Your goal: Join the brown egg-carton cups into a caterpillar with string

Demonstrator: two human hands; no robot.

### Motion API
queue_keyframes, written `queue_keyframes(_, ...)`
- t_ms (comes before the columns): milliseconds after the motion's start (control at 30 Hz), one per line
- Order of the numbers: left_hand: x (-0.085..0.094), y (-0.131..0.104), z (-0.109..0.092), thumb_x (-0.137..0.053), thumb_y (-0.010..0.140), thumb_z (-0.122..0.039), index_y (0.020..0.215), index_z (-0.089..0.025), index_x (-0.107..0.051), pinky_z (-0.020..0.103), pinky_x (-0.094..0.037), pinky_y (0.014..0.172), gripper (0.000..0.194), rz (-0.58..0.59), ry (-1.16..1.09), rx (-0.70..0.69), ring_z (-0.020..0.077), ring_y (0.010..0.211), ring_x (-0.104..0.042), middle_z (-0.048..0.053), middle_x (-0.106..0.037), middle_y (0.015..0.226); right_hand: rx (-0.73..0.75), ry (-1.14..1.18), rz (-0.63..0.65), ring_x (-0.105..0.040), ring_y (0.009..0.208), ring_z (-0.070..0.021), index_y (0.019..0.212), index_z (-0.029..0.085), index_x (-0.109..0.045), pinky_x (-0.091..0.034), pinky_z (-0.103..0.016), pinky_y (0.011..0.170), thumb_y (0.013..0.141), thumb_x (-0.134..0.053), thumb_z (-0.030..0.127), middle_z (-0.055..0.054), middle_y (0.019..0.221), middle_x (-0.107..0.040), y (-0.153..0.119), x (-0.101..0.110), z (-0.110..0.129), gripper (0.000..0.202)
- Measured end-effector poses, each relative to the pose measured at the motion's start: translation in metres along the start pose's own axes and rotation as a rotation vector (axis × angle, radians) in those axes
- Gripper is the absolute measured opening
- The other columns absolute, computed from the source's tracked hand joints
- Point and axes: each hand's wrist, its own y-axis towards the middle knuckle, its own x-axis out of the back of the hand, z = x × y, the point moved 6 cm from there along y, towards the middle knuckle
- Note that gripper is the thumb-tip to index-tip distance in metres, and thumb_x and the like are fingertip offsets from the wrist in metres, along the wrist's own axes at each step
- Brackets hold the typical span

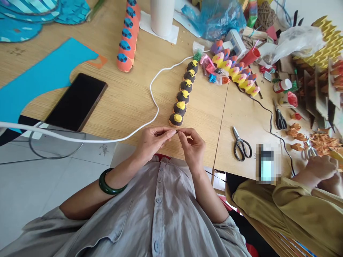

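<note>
My left hand (155,141) and my right hand (192,145) meet at the table's near edge, thumbs and forefingers pinched together. Between the fingertips is a tiny dark bit, too small to name. Just beyond them lies a row of dark brown rounded pieces (183,95) with yellow patches on top. The nearer ones carry a plain yellow patch; the farther ones show dark marks on the yellow. A white cable (151,89) curves past the row on its left and runs close above my left wrist.
A phone (77,101) and a blue cut sheet (45,76) lie to the left. Behind are an orange row (127,39) and a white cylinder (162,16). Scissors (241,144) lie right, near a yellow-pink row (235,73). A co-worker's hands (323,171) are at far right.
</note>
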Motion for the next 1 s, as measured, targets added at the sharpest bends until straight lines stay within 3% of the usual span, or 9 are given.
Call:
queue_keyframes(200,-0.001,0.0,-0.001,-0.083,0.077,-0.054,0.091,-0.018,-0.083,0.021,-0.027,0.043,0.038,0.024,0.008,-0.013,0.0055,0.05,-0.037,-0.001,-0.057,0.064,0.007,-0.007,-0.011,-0.059,0.069,-0.0125,0.085,0.023,-0.073,-0.044,-0.026,0.054,0.088,-0.072,0.035,0.0,0.08,-0.069,0.001,0.0,-0.001,0.013)
queue_keyframes(367,-0.001,0.001,-0.004,-0.077,0.081,-0.058,0.073,-0.016,-0.077,0.022,-0.027,0.042,0.042,0.039,-0.002,-0.026,0.0059,0.048,-0.037,0.0,-0.057,0.064,-0.04,0.051,0.019,-0.059,0.067,-0.0122,0.084,0.022,-0.073,-0.044,-0.025,0.052,0.086,-0.073,0.038,-0.002,0.082,-0.072,0.006,-0.001,-0.006,0.016)
queue_keyframes(433,0.002,0.002,-0.006,-0.073,0.084,-0.059,0.08,-0.016,-0.079,0.022,-0.026,0.042,0.044,0.035,0.022,-0.036,0.0064,0.048,-0.036,0.0,-0.057,0.064,-0.044,0.061,0.022,-0.055,0.062,-0.0109,0.084,0.022,-0.073,-0.044,-0.025,0.051,0.085,-0.074,0.04,-0.001,0.079,-0.07,0.015,0.002,-0.007,0.018)
queue_keyframes(500,0.009,0.002,-0.011,-0.069,0.087,-0.058,0.085,-0.016,-0.08,0.023,-0.026,0.042,0.044,-0.011,0.112,-0.089,0.0072,0.048,-0.035,0.0,-0.056,0.064,-0.033,0.044,-0.001,-0.052,0.058,-0.0098,0.083,0.021,-0.073,-0.044,-0.024,0.05,0.084,-0.075,0.041,0.001,0.076,-0.067,0.032,0.009,-0.006,0.02)
queue_keyframes(700,0.029,-0.003,-0.025,-0.061,0.095,-0.044,0.088,-0.019,-0.081,0.025,-0.046,0.06,0.033,-0.148,0.506,-0.417,0.0134,0.06,-0.057,0.0,-0.064,0.063,0.16,-0.055,-0.11,-0.056,0.072,-0.0129,0.082,0.021,-0.072,-0.044,-0.024,0.056,0.084,-0.073,0.04,-0.001,0.079,-0.067,0.112,0.028,-0.002,0.019)
queue_keyframes(833,0.023,-0.004,-0.023,-0.061,0.096,-0.037,0.085,-0.02,-0.078,0.027,-0.049,0.066,0.027,-0.075,0.609,-0.564,0.0156,0.067,-0.064,0.003,-0.074,0.074,0.275,-0.129,-0.09,-0.057,0.078,-0.0139,0.084,0.021,-0.071,-0.049,-0.026,0.062,0.087,-0.07,0.042,-0.001,0.085,-0.066,0.153,0.02,-0.008,0.021)
queue_keyframes(1000,0.022,-0.005,-0.022,-0.059,0.099,-0.032,0.087,-0.019,-0.078,0.026,-0.049,0.065,0.025,-0.08,0.641,-0.624,0.0142,0.067,-0.064,0.003,-0.073,0.074,0.326,-0.189,-0.105,-0.058,0.082,-0.0143,0.085,0.021,-0.071,-0.051,-0.026,0.066,0.089,-0.067,0.042,-0.002,0.089,-0.066,0.171,0.011,-0.014,0.021)
